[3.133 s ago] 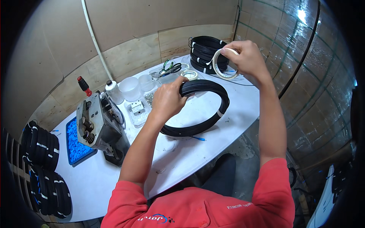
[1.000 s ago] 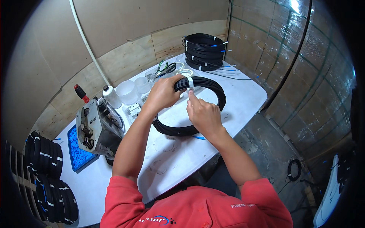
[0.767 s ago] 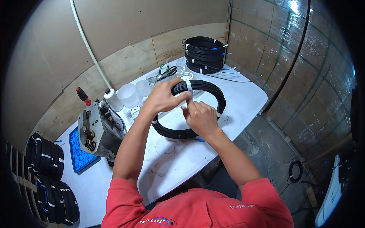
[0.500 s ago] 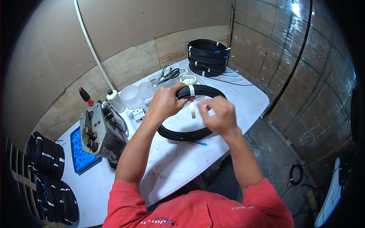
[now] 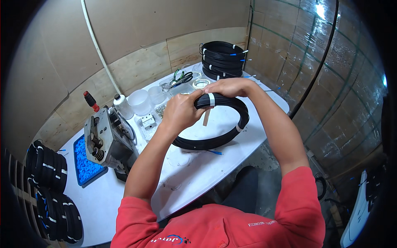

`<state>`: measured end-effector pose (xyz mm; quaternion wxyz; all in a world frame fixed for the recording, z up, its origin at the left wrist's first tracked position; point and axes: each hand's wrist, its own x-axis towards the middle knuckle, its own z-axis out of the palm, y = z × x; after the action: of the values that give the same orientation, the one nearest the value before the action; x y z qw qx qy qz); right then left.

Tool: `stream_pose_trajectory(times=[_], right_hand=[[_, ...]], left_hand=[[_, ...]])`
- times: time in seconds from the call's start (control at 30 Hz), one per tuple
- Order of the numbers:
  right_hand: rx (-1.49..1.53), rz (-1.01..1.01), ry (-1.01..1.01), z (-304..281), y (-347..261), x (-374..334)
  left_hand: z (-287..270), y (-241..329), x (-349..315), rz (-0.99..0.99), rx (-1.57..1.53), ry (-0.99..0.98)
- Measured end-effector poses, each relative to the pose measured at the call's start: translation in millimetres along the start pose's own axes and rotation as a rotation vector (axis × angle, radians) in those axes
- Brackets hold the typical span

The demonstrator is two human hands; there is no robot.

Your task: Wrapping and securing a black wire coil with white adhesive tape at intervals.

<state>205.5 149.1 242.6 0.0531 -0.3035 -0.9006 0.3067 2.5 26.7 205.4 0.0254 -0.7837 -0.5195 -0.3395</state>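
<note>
A coil of black cable (image 5: 215, 143) is tilted up over the table in front of me. My left hand (image 5: 183, 110) is closed round its upper left part. Just beside those fingers, a pale tape band (image 5: 212, 99) wraps the cable, and a loose tape end (image 5: 206, 118) hangs inside the ring. Across the coil's far upper side lies my right hand (image 5: 228, 87), its fingers together and pointing toward my left thumb; the fingertips are partly hidden, so what they pinch does not show. A blue connector (image 5: 215, 153) sticks out at the coil's lower side.
Behind the coil are a tape roll (image 5: 201, 84), scissors (image 5: 182, 80) and stacked cable coils (image 5: 222, 62). Clear tubs (image 5: 139, 102), a white bottle (image 5: 123, 107), a metal press (image 5: 108, 138) and a blue tray of small blue parts (image 5: 85, 165) stand left. More coils (image 5: 58, 211) are far left.
My right hand has moved up from inside the ring, near the hanging tape, to the coil's far upper side. My left hand keeps its hold. The tape end hangs slightly further left.
</note>
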Motion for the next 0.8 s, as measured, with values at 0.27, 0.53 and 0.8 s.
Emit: stream_pose_trajectory(times=[0.27, 0.53, 0.8], right_hand=[[0.415, -0.002, 0.044, 0, -3, 5], [0.468, -0.094, 0.302, -8, -34, -4], [0.489, -0.142, 0.412, -8, -32, -11]], left_hand=[[1, 1, -5, -0.008, 0.029, 0.001], [-8, 5, -4, -0.083, 0.015, -0.032], [-9, 6, 7, -0.113, -0.012, -0.113]])
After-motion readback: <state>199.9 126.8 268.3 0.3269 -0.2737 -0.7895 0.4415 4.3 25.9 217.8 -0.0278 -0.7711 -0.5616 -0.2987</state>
